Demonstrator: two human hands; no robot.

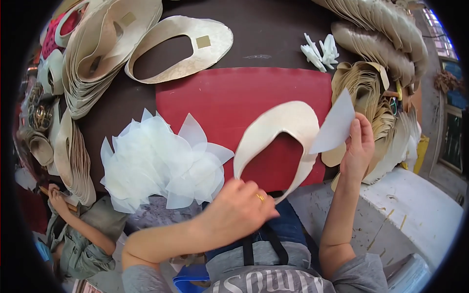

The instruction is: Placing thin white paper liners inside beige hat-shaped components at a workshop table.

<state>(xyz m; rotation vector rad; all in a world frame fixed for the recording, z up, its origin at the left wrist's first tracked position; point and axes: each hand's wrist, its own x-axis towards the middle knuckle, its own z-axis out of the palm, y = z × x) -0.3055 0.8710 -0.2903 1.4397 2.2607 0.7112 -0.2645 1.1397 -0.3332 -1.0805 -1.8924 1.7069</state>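
A cream shoe upper [273, 119], cut as an oval ring, lies on a red mat [210, 93] in front of me. My left hand [239, 207] is at its near edge, fingers curled and partly blurred; what they hold, if anything, is hidden. At the right, my right hand [359, 146] pinches a thin white leaf-shaped sheet [334, 124] between thumb and fingers. The sheet is tilted upward, its lower end close to the upper's right edge. Left of the upper is a loose heap of translucent white sheets [156, 163] of similar shape.
Stacked cream uppers stand at the far left [93, 63] and far right [376, 24]. One single upper [207, 41] lies beyond the mat, near small white pieces [320, 51]. A white-topped block [410, 210] stands at right. Another person's hand [58, 199] is at the lower left.
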